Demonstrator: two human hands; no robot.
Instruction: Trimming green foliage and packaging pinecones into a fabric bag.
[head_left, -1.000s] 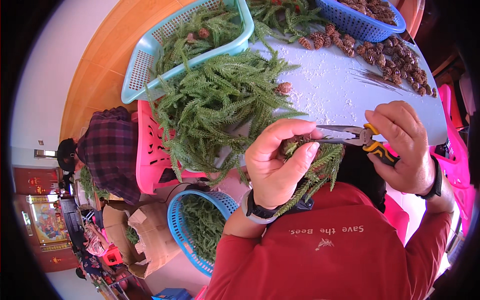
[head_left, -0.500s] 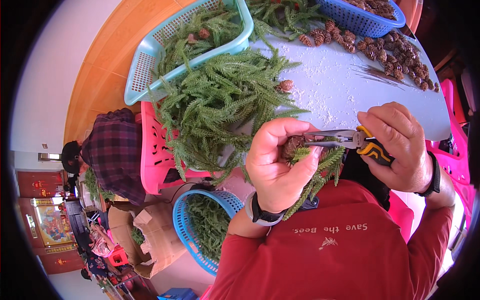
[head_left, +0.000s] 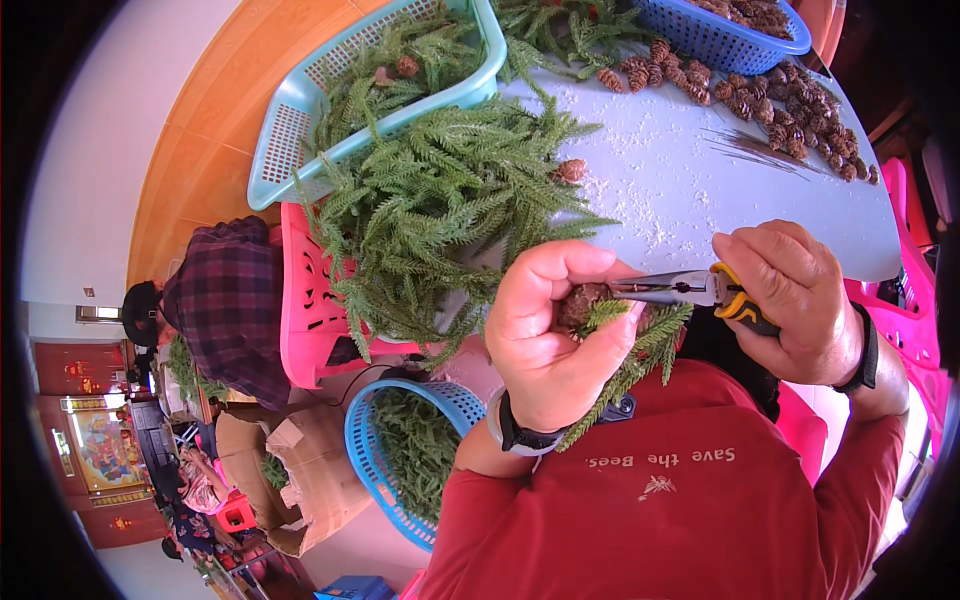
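My left hand curls around a brown pine cone, with a green artificial pine sprig hanging out between thumb and palm toward my lap. From the other side, my right hand grips needle-nose pliers with yellow and black handles. The plier jaws look closed, and their tips reach the cone beside my left fingertips. Whether they pinch a wire there is too small to tell.
A heap of green sprigs covers the table's left part, beside a teal basket. Loose pine cones, thin wires and a blue basket lie farther off. A blue round basket stands lower left; a person in plaid sits beyond.
The plier jaws, slightly parted before, have come together. My right hand has dropped a little, and my left hand with the cone has shifted slightly left.
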